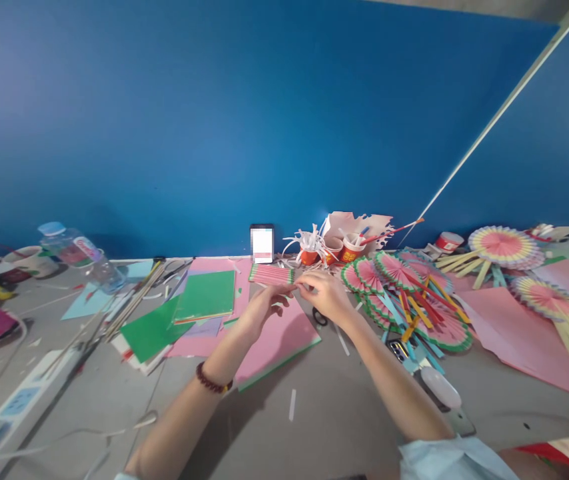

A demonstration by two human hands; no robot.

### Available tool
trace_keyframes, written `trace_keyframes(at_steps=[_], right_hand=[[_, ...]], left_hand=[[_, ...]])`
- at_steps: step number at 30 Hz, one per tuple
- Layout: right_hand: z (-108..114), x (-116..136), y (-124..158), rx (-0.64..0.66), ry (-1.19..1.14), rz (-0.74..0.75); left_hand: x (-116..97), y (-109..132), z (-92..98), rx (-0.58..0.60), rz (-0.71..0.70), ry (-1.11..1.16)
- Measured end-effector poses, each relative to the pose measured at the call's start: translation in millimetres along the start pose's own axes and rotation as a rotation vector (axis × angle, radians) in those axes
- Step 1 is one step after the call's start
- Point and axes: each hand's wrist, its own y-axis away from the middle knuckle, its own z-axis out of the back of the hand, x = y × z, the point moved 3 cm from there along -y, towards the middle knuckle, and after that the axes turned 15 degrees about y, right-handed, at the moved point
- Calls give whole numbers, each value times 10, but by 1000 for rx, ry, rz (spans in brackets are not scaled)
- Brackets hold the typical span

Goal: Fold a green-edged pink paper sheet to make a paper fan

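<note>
My left hand (263,310), with a dark bead bracelet at the wrist, has its index finger and thumb drawn together while the other fingers curl loosely. Its fingertips meet those of my right hand (328,293), which is closed in a pinch. What lies between them is too small to make out. Just behind the fingertips lies a pleated strip of pink paper (269,275) with green edges. Beneath both hands rests a pink sheet (279,340) with a green underside. Scissors (320,317) lie below my right hand, partly hidden by it.
Green paper (205,297) lies to the left, beyond it thin sticks (134,303) and a plastic bottle (82,250). A phone (262,244) leans on the blue wall. Paper cups (352,250) and several pleated paper fans (399,272) stand or lie right. A white mouse (441,388) is nearer.
</note>
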Motion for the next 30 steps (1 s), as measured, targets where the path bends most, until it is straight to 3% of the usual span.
trace_keyframes(at_steps=[4, 10, 14, 17, 20, 25, 30], right_hand=[[-24, -27, -8, 35, -38, -61], [-142, -152, -4, 10, -329, -237], [-244, -381, -13, -63, -384, -399], [-321, -606, -97, -114, -242, -488], [-400, -790, -253, -84, 109, -521], [-523, -926, -455, -29, 318, -518], [-620, -962, -479, 85, 433, -424]], left_hand=[[16, -6, 13, 16, -8, -33], [7, -9, 57, 31, -2, -34], [-16, -56, 137, -8, -131, -290], [-22, -100, 192, -3, -240, -690], [12, -138, 257, -19, -248, -1028], [109, -177, 352, -55, -193, -1212], [175, -197, 393, -28, -148, -1302]])
